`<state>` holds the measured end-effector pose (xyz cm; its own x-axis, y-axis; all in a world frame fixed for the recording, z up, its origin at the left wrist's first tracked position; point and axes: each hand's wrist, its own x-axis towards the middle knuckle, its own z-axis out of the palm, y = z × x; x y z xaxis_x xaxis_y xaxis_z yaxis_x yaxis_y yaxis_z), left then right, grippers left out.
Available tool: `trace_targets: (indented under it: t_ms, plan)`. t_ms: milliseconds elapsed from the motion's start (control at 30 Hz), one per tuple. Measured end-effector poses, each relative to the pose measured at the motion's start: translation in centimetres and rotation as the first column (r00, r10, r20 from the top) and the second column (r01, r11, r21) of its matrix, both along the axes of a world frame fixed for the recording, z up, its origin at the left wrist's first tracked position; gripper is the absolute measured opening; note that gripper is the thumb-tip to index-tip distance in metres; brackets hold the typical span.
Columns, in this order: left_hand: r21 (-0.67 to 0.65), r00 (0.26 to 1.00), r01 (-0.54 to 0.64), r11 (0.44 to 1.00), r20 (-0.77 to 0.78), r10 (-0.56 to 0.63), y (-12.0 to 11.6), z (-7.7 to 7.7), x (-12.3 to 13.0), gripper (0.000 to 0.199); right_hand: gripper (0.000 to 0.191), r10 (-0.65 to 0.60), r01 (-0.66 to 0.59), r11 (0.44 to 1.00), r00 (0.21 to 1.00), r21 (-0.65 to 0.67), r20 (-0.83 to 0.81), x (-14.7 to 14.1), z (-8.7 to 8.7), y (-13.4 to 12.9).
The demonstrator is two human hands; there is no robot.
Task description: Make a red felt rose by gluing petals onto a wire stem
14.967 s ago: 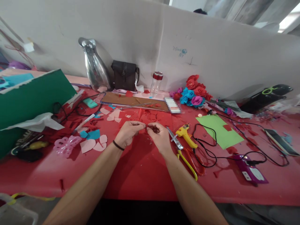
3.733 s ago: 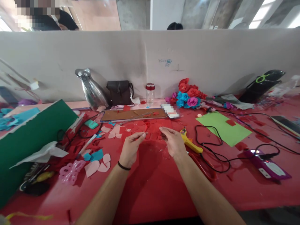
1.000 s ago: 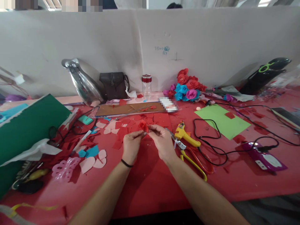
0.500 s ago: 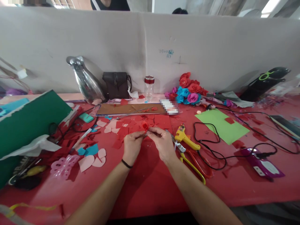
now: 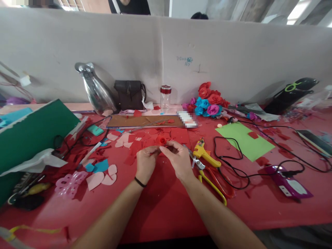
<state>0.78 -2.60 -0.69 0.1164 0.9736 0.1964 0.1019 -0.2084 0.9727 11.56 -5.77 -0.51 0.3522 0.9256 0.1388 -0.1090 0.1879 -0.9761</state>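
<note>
A small red paper rose [image 5: 163,140] is pinched at its base between the fingertips of both hands, over the middle of the red table [image 5: 155,214]. My left hand [image 5: 147,162], with a dark band at the wrist, is closed on its lower side. My right hand [image 5: 178,157] grips it from the right with thumb and fingers. Its underside is hidden by my fingers. Beside my right hand lie pliers [image 5: 199,165] with red and yellow handles and a yellow glue gun [image 5: 204,152]. Red paper pieces [image 5: 137,147] are scattered behind my hands.
Pink petal cutouts [image 5: 95,180] and a green board [image 5: 33,138] are at the left. A steel jug [image 5: 97,90], dark bag [image 5: 129,95], glass jar [image 5: 165,98] and paper flowers [image 5: 207,103] line the back. At the right are green paper [image 5: 246,143], black cable [image 5: 240,166] and a purple power strip [image 5: 290,185].
The red rose has tipped and shifted slightly to the right. My right thumb has moved a little left across its base; both hands keep their hold.
</note>
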Motion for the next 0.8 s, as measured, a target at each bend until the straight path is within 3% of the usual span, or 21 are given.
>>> trace_targets:
  t_ms: [267,567,800]
  plan:
    - [0.077,0.998,-0.013,0.997,-0.058,0.017,0.0,-0.2,0.0,0.022,0.014,-0.077,0.075,0.997,0.977,0.016,0.198,-0.3,0.8,-0.5]
    - [0.131,0.987,-0.02,0.991,-0.155,0.041,0.0,-0.4,0.1,0.021,0.01,-0.122,0.125,0.992,0.958,0.007,0.261,-0.5,1.2,-0.6]
    - [-0.007,0.997,-0.048,0.999,-0.062,0.047,0.3,-0.5,0.0,0.019,0.026,-0.064,0.071,0.997,0.981,-0.028,0.184,-0.6,0.8,-0.6]
